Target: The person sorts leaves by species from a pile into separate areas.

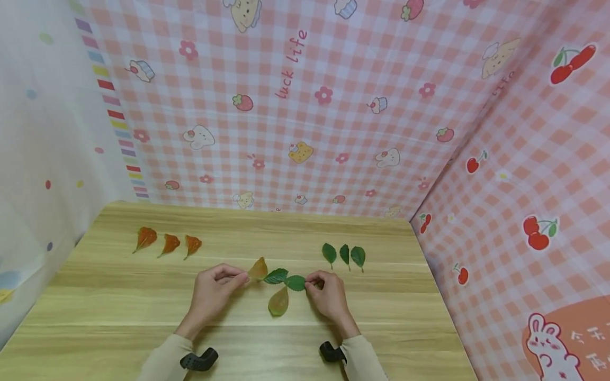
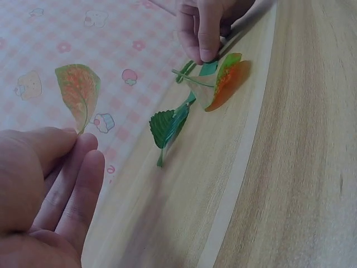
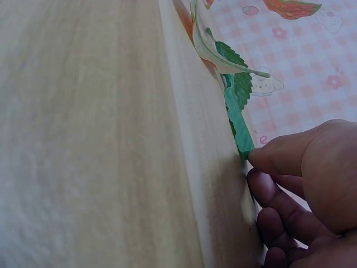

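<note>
Between the thumb and fingers of my left hand (image 1: 216,290) is the stem end of an orange-and-green leaf (image 2: 79,95), raised with its blade pointing up. My right hand (image 1: 330,294) pinches the end of a smooth green leaf (image 3: 240,125) lying at the tabletop. Left of that leaf, a serrated green leaf (image 1: 276,275) meets it end to end in the head view. Below them, a second orange-and-green leaf (image 1: 278,302) lies with its narrow stem toward the two green ones; in the left wrist view its blade curls up from the wood.
Three orange leaves, among them one at the far left (image 1: 145,238), form a row at the back left of the wooden table (image 1: 119,301). Three green leaves, one of them rightmost (image 1: 358,256), lie at the back right. Patterned cloth walls (image 1: 286,132) border the table.
</note>
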